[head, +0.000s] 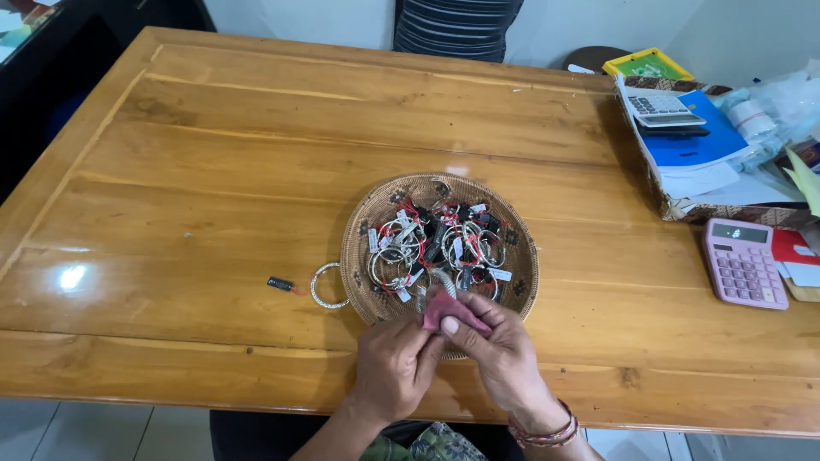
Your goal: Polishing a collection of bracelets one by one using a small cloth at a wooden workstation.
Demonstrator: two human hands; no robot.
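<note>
A round woven tray (pixel 359 224) on the wooden table (pixel 213 171) holds several silver bangles (pixel 401 248) with small tags and red threads. My left hand (pixel 393 367) and my right hand (pixel 500 350) meet at the tray's near rim. Both pinch a pink cloth (pixel 448 309) that is wrapped around one silver bangle (pixel 442 282). Only a short arc of that bangle shows above the cloth. Another silver bangle (pixel 323 286) lies on the table just left of the tray, with a small dark tag (pixel 280 283) beside it.
A pink calculator (pixel 743 263) lies at the right. Behind it a patterned box (pixel 683 205) carries a blue folder (pixel 696 137), papers and a grey calculator (pixel 658 107). A yellow tray (pixel 649 64) and a person in a striped top (pixel 457 26) are at the far edge.
</note>
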